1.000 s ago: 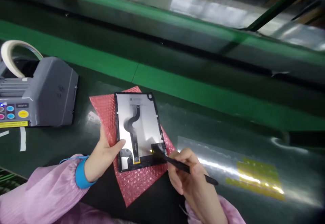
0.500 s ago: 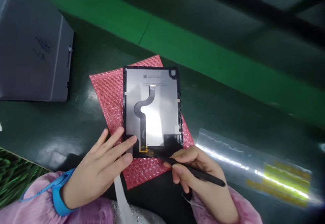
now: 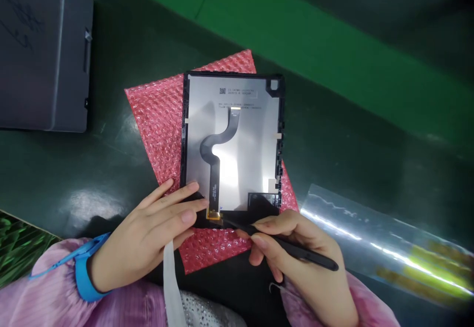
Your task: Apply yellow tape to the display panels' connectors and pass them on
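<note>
A tablet screen panel [image 3: 252, 154], silver-backed with a black frame, lies on pink bubble wrap [image 3: 151, 119]. A dark S-shaped flex cable [image 3: 215, 169] runs down its back to a gold-edged connector [image 3: 214, 215] near the bottom edge. My left hand [image 3: 151, 230] rests with spread fingers on the panel's lower left corner. In my right hand [image 3: 296, 253] is a pair of black tweezers [image 3: 307, 255], gripped like a pen. Their tip points left, close beside the connector; whether it touches cannot be made out.
At the upper left stands a grey machine [image 3: 44, 60]. A clear plastic sheet [image 3: 333, 223] with yellow tape pieces [image 3: 437, 267] lies on the right of the dark green table [image 3: 122, 35]. A white strip [image 3: 172, 287] hangs below my left hand.
The view has moved closer to the panel. My left hand has gone from gripping the panel's left edge to lying spread on its corner. The tweezers' tip has shifted left to the connector.
</note>
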Demonstrator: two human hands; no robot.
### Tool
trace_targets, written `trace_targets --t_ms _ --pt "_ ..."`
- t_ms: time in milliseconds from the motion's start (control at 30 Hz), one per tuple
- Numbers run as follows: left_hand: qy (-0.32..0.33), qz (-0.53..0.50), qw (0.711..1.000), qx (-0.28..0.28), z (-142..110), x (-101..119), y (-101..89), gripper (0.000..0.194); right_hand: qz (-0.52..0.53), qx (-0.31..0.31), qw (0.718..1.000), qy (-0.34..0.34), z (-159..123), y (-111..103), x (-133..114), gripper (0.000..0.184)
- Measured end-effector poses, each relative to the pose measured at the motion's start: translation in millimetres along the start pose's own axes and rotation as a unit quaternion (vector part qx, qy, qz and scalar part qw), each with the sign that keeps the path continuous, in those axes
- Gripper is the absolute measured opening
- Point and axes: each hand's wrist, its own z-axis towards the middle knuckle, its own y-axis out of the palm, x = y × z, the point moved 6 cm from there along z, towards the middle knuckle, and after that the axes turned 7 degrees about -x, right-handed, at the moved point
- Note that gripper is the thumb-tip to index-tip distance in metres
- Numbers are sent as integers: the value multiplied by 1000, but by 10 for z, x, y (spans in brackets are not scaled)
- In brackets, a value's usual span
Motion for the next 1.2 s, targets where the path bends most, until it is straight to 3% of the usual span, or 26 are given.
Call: trace_targets --t_ms 233,733,1200 --pt "-2 27 999 -19 3 -25 47 58 -19 -6 1000 -9 -12 -1 19 11" --pt "5 18 1000 -9 6 -6 20 89 -38 -20 998 -43 -1 22 -24 13" --pt "18 11 1000 -9 -9 -5 13 93 -60 -17 998 -20 -23 -7 13 11"
